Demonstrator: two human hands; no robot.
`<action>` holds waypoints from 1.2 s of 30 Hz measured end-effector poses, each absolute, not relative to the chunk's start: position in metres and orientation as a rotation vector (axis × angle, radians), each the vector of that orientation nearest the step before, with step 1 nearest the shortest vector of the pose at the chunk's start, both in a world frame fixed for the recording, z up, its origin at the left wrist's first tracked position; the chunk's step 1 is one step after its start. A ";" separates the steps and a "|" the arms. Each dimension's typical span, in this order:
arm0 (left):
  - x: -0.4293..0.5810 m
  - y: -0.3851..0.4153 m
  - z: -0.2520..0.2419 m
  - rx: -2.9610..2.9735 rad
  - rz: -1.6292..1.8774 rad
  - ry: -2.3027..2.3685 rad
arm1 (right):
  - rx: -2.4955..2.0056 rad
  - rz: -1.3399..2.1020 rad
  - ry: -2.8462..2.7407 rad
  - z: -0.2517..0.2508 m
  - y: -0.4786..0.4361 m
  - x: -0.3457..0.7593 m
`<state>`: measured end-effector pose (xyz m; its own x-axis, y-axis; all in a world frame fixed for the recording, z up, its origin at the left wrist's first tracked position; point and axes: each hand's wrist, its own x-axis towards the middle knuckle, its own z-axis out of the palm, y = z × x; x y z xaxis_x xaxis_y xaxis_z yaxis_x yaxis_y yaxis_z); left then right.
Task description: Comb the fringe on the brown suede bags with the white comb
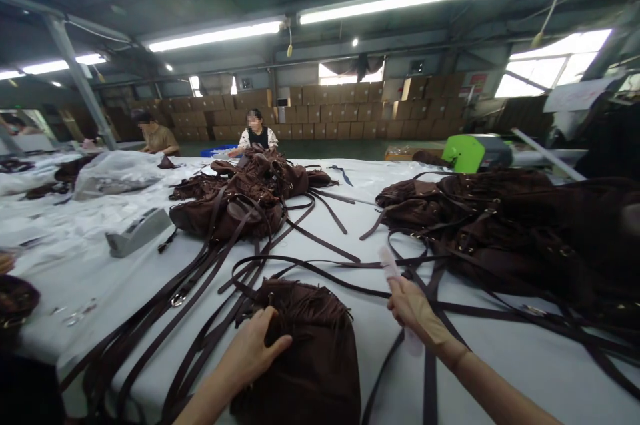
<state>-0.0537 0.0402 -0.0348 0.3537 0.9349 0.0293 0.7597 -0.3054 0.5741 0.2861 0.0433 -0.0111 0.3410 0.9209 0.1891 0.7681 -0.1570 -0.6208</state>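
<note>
A brown fringed suede bag [310,345] lies on the white table [500,352] right in front of me. My left hand [253,345] rests on its left side, fingers curled over the suede and gripping it. My right hand [413,308] hovers to the right of the bag, closed around a thin pale stick-like tool [389,264] that points up and away. Long brown straps [300,265] trail from the bag across the table.
A heap of brown bags [240,202] sits mid-table and a larger pile [525,232] at right. A grey tape dispenser [137,232] and clear plastic bags [117,172] lie at left. Two people sit at the far edge; cardboard boxes line the back wall.
</note>
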 end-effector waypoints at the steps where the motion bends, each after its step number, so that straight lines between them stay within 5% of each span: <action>1: -0.047 0.041 -0.028 2.195 0.506 1.509 | -1.960 0.316 -1.428 -0.006 0.041 0.293; 11: 0.025 0.095 -0.053 1.722 0.908 1.571 | -1.346 0.068 -2.150 -0.006 -0.010 0.254; 21: 0.007 0.092 -0.075 1.217 1.403 1.474 | -1.868 0.056 -2.614 -0.004 0.029 0.190; 32: 0.011 0.082 -0.056 1.363 1.327 1.356 | -2.317 -0.263 -2.127 -0.006 0.058 0.312; 36: 0.031 0.065 -0.032 1.820 0.983 1.440 | -2.155 -0.190 -2.079 -0.013 0.042 0.318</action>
<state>0.0308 0.0649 -0.0321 0.1322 0.9751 0.1781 0.5213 -0.2212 0.8242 0.3179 0.0420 -0.0126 0.0366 0.9816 0.1875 0.9993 -0.0347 -0.0136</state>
